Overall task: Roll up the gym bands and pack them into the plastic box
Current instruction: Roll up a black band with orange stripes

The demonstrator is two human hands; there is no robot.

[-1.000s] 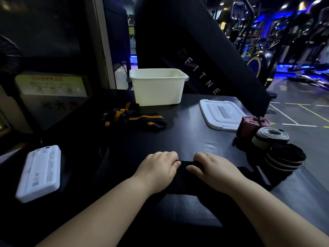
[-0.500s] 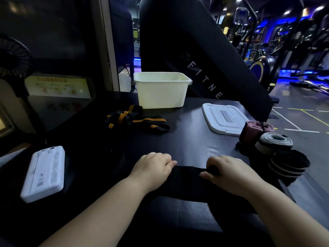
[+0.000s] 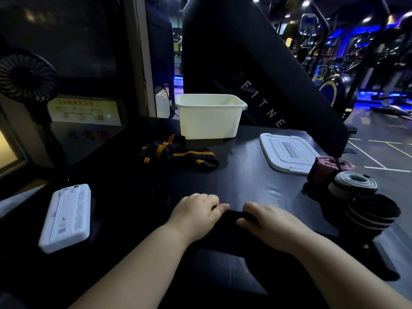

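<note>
loose bands (image 3: 178,152): black-orange, unrolled, lying flat.
left hand (image 3: 198,216): fingers curled on black band (image 3: 231,214), left end.
plastic box (image 3: 209,117): straight ahead of the roll, open; floor hidden, no band visible inside.
black band: roll axis left-right, tail trails toward person.
right hand (image 3: 267,221): fingers curled on right end.
rolled bands (image 3: 353,182): three, unpacked, nearest right hand.

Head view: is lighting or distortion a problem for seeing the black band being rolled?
Head view: dim; the black band nearly merges with the dark table, its edges unclear between left hand and right hand; white box reads clearly; wide-angle bending at the edges.
</note>
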